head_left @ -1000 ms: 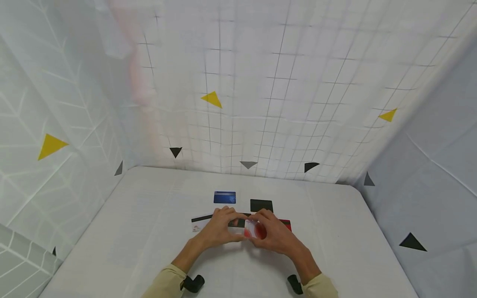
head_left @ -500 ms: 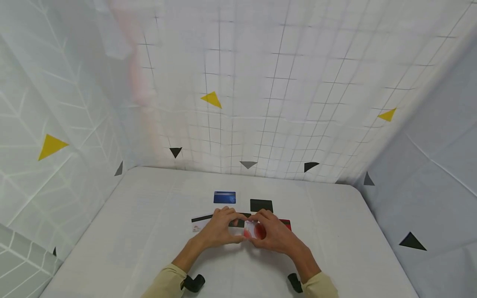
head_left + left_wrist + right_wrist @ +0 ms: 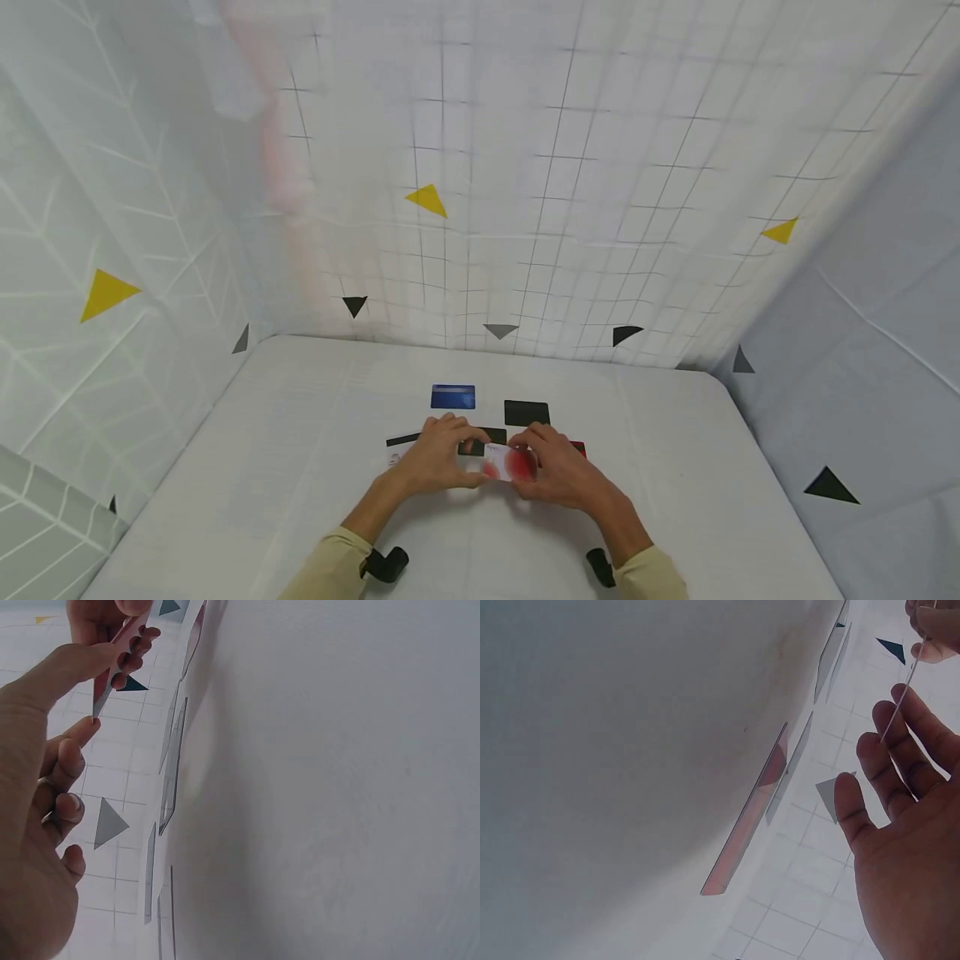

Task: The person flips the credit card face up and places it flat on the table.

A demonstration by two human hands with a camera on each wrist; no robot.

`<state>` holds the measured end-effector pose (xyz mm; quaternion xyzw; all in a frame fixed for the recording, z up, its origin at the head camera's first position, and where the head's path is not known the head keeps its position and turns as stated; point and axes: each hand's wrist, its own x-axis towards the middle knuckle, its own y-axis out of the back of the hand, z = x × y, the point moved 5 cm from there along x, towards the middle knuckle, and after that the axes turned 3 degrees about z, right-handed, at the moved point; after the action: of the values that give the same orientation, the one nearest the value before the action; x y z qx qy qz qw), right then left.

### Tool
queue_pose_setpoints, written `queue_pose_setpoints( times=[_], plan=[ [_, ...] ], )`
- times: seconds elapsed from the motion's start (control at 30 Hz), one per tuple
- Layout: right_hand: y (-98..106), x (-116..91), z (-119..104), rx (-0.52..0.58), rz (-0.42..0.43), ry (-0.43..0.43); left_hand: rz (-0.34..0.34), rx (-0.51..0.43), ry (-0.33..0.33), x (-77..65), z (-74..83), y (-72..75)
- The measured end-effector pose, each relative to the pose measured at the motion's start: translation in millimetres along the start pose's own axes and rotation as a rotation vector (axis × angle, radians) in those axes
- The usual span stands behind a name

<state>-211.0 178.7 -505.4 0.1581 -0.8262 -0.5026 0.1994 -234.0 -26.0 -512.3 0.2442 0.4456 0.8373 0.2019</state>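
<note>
Both hands hold a white card with a red circle above the white table, its printed face toward the head camera. At its left end my left hand grips it by the edges. The left wrist view shows the left thumb against the card and the index fingertip at its corner; the other fingers curl loosely. My right hand pinches the right end, with the thumb below and fingers above. Seen from the right wrist, the card is a thin edge along the right fingers.
Beyond the hands lie a blue card and a black card. A white card with a dark stripe and a red card are partly covered by the hands. Another dark-striped card shows between them. White sheeting hangs behind.
The right index finger has drawn back to the right from the left fingertips. More of the card's face now shows, and its left end sits slightly farther left. The table cards stay put.
</note>
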Motion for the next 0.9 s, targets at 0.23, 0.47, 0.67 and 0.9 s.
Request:
queue_pose_setpoints(
  times=[0.23,0.47,0.67,0.9],
  plan=[
    [-3.9,-2.4,14.9,0.081,-0.09,-0.1,-0.032,0.017,0.04,0.5,-3.5,0.9],
    [-10.3,-3.7,23.4,0.095,-0.125,-0.121,-0.06,0.049,0.049,1.1,-5.6,-5.3],
    [-14.9,-3.2,27.5,0.047,-0.139,-0.158,-0.065,0.067,0.049,0.2,-6.6,-9.2],
    [-15.8,-3.0,26.3,0.017,-0.157,-0.176,-0.104,0.079,0.06,-1.3,-6.1,-13.5]
  ],
)
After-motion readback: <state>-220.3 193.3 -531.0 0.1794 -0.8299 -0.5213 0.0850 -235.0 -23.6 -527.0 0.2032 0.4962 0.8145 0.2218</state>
